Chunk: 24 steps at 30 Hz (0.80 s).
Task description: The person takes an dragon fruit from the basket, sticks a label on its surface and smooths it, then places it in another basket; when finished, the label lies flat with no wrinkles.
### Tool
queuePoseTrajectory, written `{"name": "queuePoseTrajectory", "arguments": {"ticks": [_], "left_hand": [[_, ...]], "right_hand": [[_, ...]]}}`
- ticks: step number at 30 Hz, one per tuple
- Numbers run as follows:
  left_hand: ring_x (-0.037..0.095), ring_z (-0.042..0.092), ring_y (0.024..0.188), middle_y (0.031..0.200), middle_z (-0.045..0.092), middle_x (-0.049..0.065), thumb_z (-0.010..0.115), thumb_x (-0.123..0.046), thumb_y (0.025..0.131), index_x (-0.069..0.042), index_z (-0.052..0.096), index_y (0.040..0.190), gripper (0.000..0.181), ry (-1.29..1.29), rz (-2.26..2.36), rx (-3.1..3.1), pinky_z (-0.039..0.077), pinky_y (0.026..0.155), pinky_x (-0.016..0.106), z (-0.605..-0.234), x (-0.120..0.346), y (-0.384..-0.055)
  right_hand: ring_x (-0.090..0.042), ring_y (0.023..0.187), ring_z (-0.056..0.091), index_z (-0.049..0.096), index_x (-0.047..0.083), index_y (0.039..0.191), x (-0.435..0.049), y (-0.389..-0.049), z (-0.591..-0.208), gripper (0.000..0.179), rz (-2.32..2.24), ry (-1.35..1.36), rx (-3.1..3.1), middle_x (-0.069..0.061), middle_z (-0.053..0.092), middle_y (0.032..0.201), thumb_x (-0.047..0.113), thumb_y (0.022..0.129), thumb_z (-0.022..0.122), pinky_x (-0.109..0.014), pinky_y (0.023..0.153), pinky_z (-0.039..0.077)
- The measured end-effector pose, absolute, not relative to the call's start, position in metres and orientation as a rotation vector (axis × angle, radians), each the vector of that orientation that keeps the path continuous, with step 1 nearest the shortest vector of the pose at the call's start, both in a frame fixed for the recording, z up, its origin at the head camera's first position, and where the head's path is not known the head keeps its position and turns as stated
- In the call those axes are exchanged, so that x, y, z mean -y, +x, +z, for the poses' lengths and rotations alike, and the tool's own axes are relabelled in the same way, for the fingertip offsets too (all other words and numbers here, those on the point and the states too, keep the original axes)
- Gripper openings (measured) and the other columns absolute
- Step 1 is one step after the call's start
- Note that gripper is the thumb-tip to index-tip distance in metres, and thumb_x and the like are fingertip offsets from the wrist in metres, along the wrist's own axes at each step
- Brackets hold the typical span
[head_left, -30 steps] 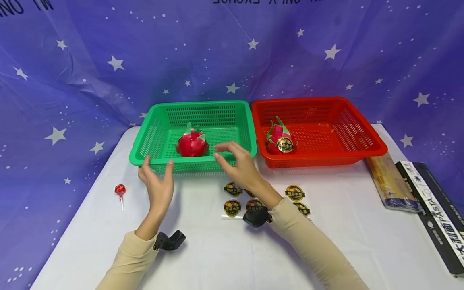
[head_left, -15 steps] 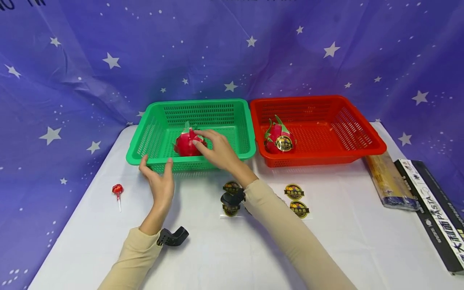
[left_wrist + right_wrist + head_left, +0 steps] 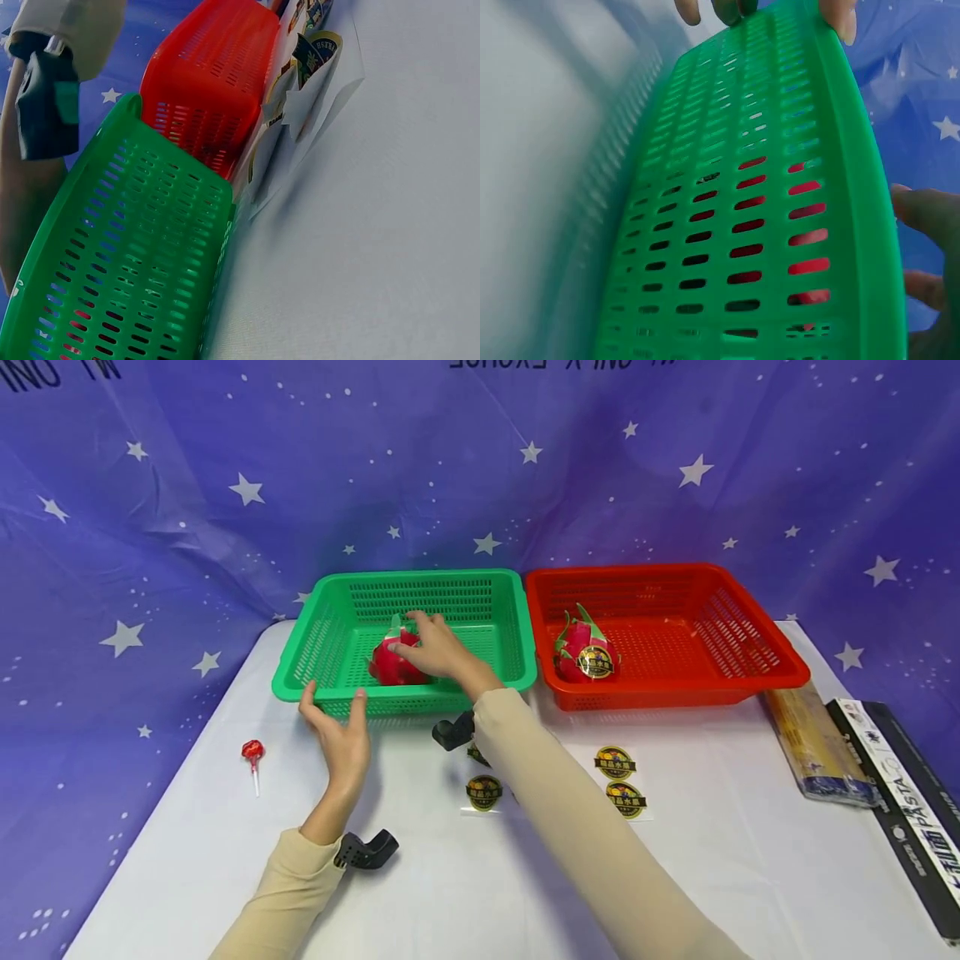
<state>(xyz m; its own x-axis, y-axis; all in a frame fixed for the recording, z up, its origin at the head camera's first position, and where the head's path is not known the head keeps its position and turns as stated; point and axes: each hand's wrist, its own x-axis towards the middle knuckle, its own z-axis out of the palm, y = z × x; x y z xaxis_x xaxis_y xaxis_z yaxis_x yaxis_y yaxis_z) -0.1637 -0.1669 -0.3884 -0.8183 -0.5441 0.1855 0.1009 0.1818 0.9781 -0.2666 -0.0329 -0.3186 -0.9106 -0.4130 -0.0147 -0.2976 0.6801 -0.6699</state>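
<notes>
A red dragon fruit with green-tipped scales sits in the green basket. My right hand reaches over the basket's front rim and grips the fruit's upper right side, thumb in front and fingers behind. Its fingertips are partly hidden in the head view. My left hand rests its spread thumb and fingers against the front rim at the left. Through the slots in the right wrist view, the red fruit shows. Another dragon fruit, bearing a round black-and-gold sticker, lies in the red basket.
A sheet of round stickers lies on the white table, partly under my right forearm. A red lollipop is at the left. On the right lie a pasta packet and a long black-and-white box. A starry blue cloth hangs behind.
My right hand has moved left from over the green basket's front rim to the dragon fruit, its thumb and fingers closing round it. My left hand has stayed at the rim.
</notes>
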Motion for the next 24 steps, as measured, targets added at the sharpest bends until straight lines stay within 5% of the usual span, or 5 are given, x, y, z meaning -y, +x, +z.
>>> {"name": "queuePoseTrajectory", "arguments": {"ticks": [14, 24], "left_hand": [[0.019, 0.009, 0.139, 0.147, 0.009, 0.014, 0.056, -0.021, 0.088, -0.016, 0.015, 0.139, 0.065, 0.412, -1.687, 1.976, 0.008, 0.113, 0.038, -0.384, 0.166, -0.161], [0.015, 0.01, 0.138, 0.147, 0.01, 0.01, 0.057, -0.029, 0.087, -0.02, 0.016, 0.138, 0.066, 0.391, -1.658, 1.975, 0.008, 0.113, 0.036, -0.388, 0.167, -0.163]], "right_hand": [[-0.038, 0.135, 0.024, -0.018, 0.019, 0.143, 0.034, -0.276, -0.34, 0.096, -1.199, -0.3, -2.576, -0.022, 0.007, 0.15, 0.045, 0.086, 0.055, -0.049, 0.105, 0.031], [-0.031, 0.125, 0.044, -0.018, 0.015, 0.143, 0.033, -0.277, -0.344, 0.102, -1.137, -0.37, -2.532, -0.018, 0.044, 0.137, 0.051, 0.083, 0.056, -0.043, 0.101, 0.038]]}}
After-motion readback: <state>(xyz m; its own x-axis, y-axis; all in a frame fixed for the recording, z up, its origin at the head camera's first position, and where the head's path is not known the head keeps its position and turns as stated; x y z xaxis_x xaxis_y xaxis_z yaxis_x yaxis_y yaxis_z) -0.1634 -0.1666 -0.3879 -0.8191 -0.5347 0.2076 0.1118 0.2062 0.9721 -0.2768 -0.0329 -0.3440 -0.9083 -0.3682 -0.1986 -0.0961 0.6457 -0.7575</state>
